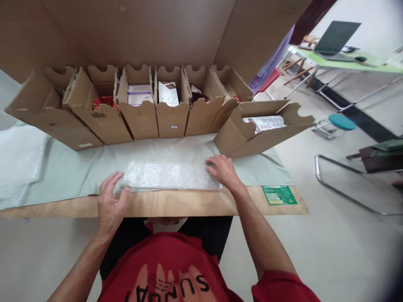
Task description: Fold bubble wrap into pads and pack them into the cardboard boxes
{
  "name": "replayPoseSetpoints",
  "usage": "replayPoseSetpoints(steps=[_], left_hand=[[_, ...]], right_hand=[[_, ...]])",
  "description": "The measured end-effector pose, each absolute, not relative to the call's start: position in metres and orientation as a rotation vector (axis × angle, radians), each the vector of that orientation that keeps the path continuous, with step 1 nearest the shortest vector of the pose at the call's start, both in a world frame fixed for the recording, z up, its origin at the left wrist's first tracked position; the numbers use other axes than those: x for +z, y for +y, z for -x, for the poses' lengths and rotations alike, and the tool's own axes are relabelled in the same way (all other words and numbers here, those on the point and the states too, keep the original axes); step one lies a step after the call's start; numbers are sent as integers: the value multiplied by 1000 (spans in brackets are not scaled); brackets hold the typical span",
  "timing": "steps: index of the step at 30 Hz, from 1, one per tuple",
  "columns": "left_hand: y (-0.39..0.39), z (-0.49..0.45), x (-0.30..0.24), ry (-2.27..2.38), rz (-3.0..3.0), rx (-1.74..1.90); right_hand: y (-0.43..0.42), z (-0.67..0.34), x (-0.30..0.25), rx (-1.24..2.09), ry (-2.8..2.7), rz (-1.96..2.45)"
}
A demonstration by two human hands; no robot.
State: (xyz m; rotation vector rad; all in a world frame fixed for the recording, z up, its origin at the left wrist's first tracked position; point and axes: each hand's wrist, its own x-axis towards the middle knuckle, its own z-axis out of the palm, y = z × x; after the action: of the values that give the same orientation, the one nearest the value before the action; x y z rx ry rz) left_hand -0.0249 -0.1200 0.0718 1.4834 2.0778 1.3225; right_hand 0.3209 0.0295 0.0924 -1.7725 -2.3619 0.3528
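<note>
A flat sheet of bubble wrap [168,175] lies on a pale green cloth [78,167] near the front edge of a wooden table [176,203]. My left hand [111,203] rests with spread fingers at the sheet's left end, touching its corner. Pressing flat on the sheet's right end is my right hand [223,170]. Neither hand grips anything.
A row of several open cardboard bins [141,113] with packets inside stands behind the sheet. One more bin [264,130] sits angled at the right. A tall cardboard wall rises at the back. A green label [278,195] sticks to the table's right corner. Stool, chair frame and desk with laptop stand right.
</note>
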Motion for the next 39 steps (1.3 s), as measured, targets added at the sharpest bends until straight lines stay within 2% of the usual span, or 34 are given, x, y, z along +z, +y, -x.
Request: replayPoseSetpoints(steps=[3,6,16,22,28,32,36,39], left_hand=[[-101,15,79,1857,-2030,1103],[-69,2,80,1646,-2330,882],[-12,-27,87,1509,-2461,130],[-16,-32,90,1562,-2473,13],[-6,-34,101,1531,-2511,188],[3,-38,122,1354,-2449,263],[1,-26,138,1266,-2341,-18],[3,-7,147,1378,-2283,-208]], right_hand=[[25,-318,88,305,-2411,1809],[23,-315,85,267,-2444,1788],[12,-327,84,154,-2516,1814],[8,-323,86,74,-2541,1748],[-11,-331,105,-147,-2351,1364],[-32,-334,117,-99,-2310,1208],[-52,-344,117,29,-2258,1103],[-50,-353,117,156,-2270,1119]])
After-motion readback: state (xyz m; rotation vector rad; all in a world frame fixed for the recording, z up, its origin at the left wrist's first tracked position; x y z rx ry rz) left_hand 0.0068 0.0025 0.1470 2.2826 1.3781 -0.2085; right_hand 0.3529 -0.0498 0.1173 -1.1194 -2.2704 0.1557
